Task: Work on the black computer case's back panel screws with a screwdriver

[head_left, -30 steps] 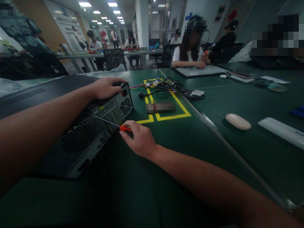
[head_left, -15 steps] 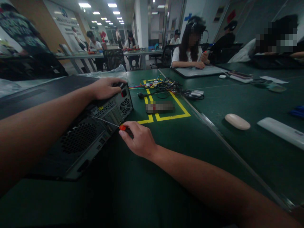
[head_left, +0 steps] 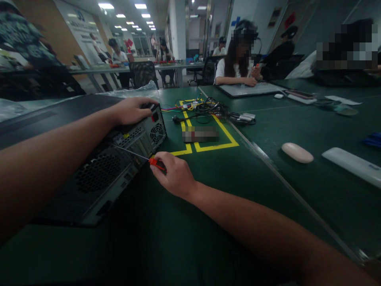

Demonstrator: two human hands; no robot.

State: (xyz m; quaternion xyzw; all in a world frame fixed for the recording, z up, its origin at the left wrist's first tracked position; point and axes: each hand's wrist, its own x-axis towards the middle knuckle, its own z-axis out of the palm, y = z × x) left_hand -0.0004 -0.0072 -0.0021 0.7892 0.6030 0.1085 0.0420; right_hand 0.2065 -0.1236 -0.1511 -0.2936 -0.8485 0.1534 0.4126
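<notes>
A dark computer case point(head_left: 102, 171) lies on the green table, with its rear panel of vents, a fan grille and metal slots turned toward me. On its top near the rear edge rests my left hand point(head_left: 133, 110), fingers stretched out flat and thumb apart. My right hand point(head_left: 175, 174) is closed around a screwdriver point(head_left: 154, 161) with an orange-red and dark handle. The thin shaft points left and up to the rear panel, its tip at or near the panel beside the vent grille. Whether the tip sits in a screw is too small to tell.
Beyond the case lies a bundle of black and coloured cables point(head_left: 212, 107). Yellow tape point(head_left: 217, 147) marks the table, with a blurred-out object point(head_left: 201, 134) across it. Rightward are a beige oval object point(head_left: 297, 153) and a white bar point(head_left: 353, 165). Other people sit across the table.
The fingers of my right hand have shifted slightly on the screwdriver, and more of its orange handle shows. The left hand and the computer case have stayed in place.
</notes>
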